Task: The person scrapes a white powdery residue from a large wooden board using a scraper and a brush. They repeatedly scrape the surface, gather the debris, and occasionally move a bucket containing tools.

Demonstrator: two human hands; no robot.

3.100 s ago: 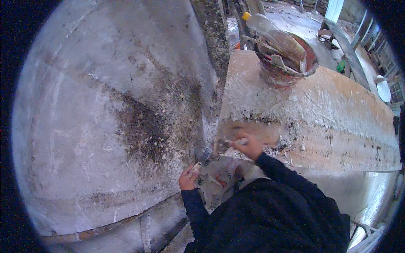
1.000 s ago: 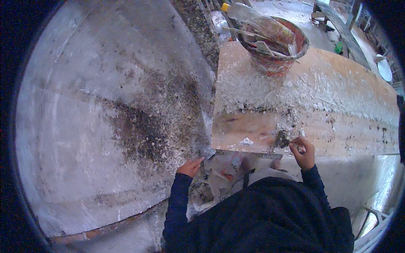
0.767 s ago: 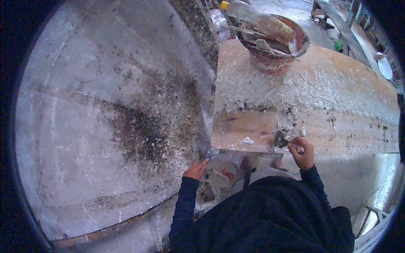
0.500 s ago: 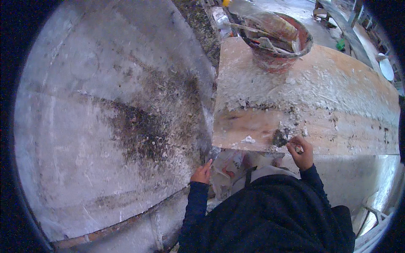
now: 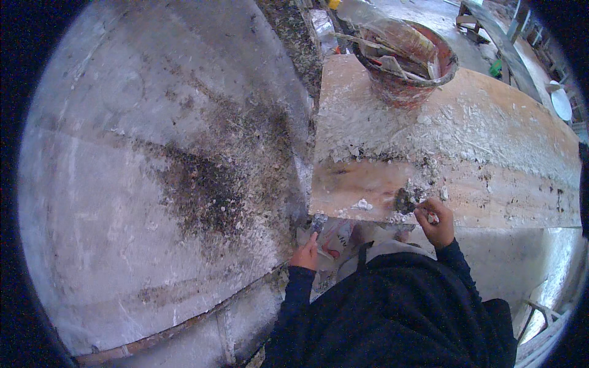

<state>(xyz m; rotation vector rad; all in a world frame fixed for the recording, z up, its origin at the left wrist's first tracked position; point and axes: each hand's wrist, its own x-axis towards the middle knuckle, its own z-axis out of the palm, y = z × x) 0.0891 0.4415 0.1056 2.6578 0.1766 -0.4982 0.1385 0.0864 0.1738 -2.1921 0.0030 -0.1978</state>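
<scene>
My left hand [image 5: 305, 253] is closed round a small tool with a flat grey blade, like a putty knife [image 5: 319, 222]. Its blade points away from me, beside the near left corner of a pale wooden board [image 5: 362, 184]. Over the board's near edge, my right hand [image 5: 436, 224] has its fingers curled together, and whatever they pinch is too small to name. A dark crumbly clump [image 5: 404, 200] lies at those fingertips, with whitish crumbs around it. Left of it sits a small white lump [image 5: 363, 203].
A red-rimmed bucket [image 5: 410, 92] holding sticks and scraps stands at the board's far side. Whitish shavings [image 5: 472, 132] cover much of the board. To the left spreads a large grey slab [image 5: 92, 202] with dark grime. Plastic bags [image 5: 331, 245] hang below the board.
My left hand has moved right and slightly toward me with the putty knife, whose blade now shows more clearly. My right hand has barely shifted.
</scene>
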